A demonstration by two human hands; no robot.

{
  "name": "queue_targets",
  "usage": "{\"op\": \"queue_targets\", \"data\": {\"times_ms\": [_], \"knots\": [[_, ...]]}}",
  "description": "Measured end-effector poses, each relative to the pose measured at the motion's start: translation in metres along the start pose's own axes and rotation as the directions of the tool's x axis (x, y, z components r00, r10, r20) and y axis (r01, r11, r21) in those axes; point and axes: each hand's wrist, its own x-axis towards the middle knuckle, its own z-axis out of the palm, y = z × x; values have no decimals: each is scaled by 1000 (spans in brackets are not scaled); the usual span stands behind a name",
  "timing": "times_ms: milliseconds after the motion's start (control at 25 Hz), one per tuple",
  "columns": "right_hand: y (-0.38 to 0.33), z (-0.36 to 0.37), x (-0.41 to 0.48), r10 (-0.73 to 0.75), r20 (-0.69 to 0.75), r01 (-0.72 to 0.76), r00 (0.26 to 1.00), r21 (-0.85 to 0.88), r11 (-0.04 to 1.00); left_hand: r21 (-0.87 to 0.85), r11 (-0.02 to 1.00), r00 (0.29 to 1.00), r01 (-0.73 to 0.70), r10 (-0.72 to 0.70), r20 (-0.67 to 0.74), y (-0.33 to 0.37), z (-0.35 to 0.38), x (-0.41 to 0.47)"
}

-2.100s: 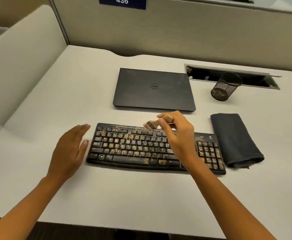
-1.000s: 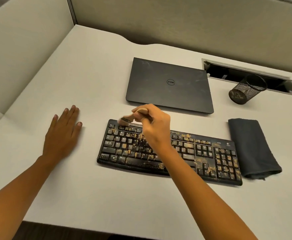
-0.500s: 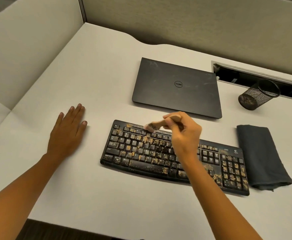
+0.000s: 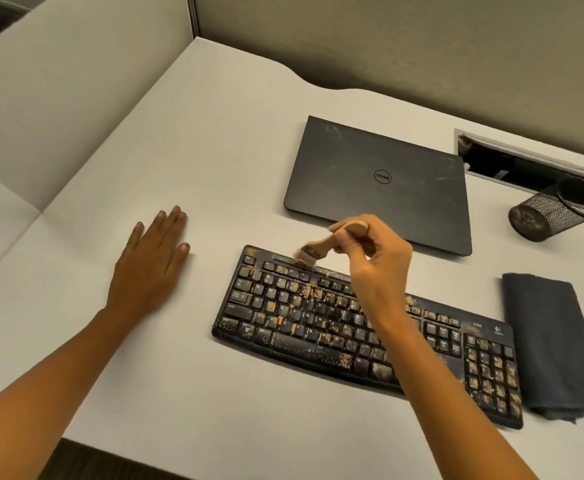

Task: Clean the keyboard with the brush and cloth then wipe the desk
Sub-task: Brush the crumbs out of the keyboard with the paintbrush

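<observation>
Up on the top row, right hand (image 4: 377,268) (fingers clamped on small wooden brush (image 4: 321,245)) keeps flicking over the gritty black keyboard (image 4: 283,317); left hand (image 4: 148,268) stays flat, fingers straight. Plenty left.

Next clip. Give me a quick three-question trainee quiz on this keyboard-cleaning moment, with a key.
1. True or false: the left hand lies flat on the desk, off the keyboard.
2. The right hand holds the brush; its bristles are at which part of the keyboard? A) top row B) space bar C) number pad
3. Fill in: the folded cloth lies to the ____ of the keyboard.
Key: 1 true; 2 A; 3 right.
</observation>
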Motion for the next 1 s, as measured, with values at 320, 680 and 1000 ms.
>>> {"op": "queue_targets", "data": {"times_ms": [320,680,1000], "knots": [[-20,70,1,4,63,-13,998,144,990,9,1000,1000,1,-1,31,0,-1,0],[-11,43,-2,24,-4,-24,1000,89,996,31,1000,1000,1,-2,23,0,-2,1],[-36,89,2,-81,82,68,993,149,987,30,1000,999,3,-4,39,-1,-2,1]]}}
